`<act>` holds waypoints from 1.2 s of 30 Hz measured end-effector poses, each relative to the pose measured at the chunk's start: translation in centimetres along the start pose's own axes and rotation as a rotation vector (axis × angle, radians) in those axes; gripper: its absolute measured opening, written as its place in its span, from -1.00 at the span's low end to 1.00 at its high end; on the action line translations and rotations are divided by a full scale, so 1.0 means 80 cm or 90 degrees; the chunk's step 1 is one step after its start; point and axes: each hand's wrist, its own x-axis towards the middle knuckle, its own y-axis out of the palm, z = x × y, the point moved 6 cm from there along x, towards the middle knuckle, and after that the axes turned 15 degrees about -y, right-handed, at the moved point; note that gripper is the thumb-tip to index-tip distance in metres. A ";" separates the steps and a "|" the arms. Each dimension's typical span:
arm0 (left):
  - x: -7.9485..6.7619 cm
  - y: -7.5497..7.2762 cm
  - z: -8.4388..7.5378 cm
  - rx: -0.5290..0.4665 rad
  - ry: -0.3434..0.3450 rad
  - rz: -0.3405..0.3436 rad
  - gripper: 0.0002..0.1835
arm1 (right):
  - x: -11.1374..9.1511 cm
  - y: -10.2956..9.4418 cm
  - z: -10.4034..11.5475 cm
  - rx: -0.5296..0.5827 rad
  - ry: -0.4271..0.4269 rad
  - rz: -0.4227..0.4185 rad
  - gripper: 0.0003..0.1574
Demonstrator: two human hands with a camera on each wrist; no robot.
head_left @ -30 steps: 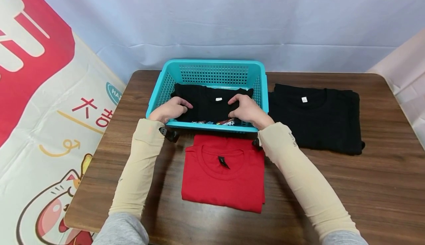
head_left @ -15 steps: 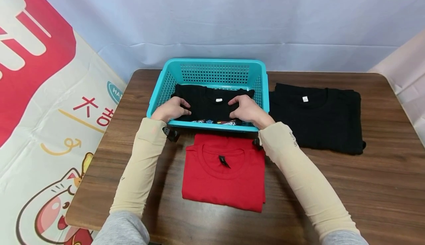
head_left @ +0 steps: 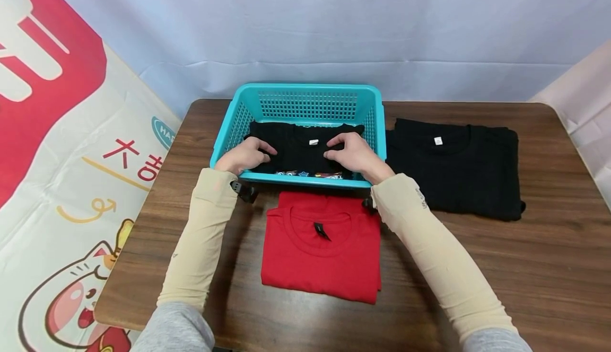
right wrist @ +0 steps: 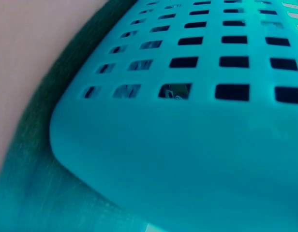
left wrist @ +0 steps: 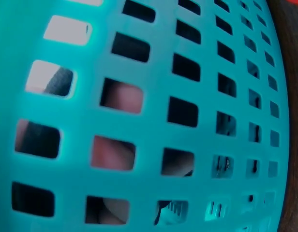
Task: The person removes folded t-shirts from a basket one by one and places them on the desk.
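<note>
A folded black T-shirt (head_left: 300,153) with a white neck label lies inside the turquoise plastic basket (head_left: 307,88). Part of a colourful print shows along its near edge. At the shirt's left side rests my left hand (head_left: 242,157), thumb and fingers apart. My right hand (head_left: 354,157) lies on its right side, index finger and thumb extended towards the label. Both wrists cross the basket's near rim. The left wrist view is filled by the perforated basket wall (left wrist: 156,111), with fingertips (left wrist: 124,97) showing through the holes. In the right wrist view, the basket wall (right wrist: 178,135) hides the hand.
A folded red T-shirt (head_left: 320,264) lies on the wooden table (head_left: 549,267) in front of the basket. Another folded black T-shirt (head_left: 455,174) lies right of the basket. A white curtain (head_left: 305,23) hangs behind the table, and a printed banner (head_left: 71,145) at the left.
Both hands stay at the shirt in the basket. The right thumb has shifted slightly left towards the label. The shirts and basket keep their places.
</note>
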 end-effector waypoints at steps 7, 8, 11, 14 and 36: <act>-0.001 -0.001 0.002 -0.031 0.002 0.005 -0.65 | 0.000 -0.005 0.004 0.000 -0.023 -0.057 -0.61; -0.001 -0.001 0.002 -0.037 0.004 0.005 -0.65 | 0.000 -0.006 0.004 0.000 -0.028 -0.064 -0.63; -0.001 -0.002 0.001 -0.059 0.011 -0.001 -0.64 | 0.000 -0.008 0.004 0.005 -0.039 -0.085 -0.65; -0.002 -0.003 -0.001 -0.065 0.021 -0.015 -0.64 | 0.000 -0.010 0.005 0.012 -0.051 -0.103 -0.67; 0.002 -0.015 0.006 -0.290 0.047 0.026 -0.55 | 0.002 -0.022 0.004 0.133 -0.129 -0.186 -0.72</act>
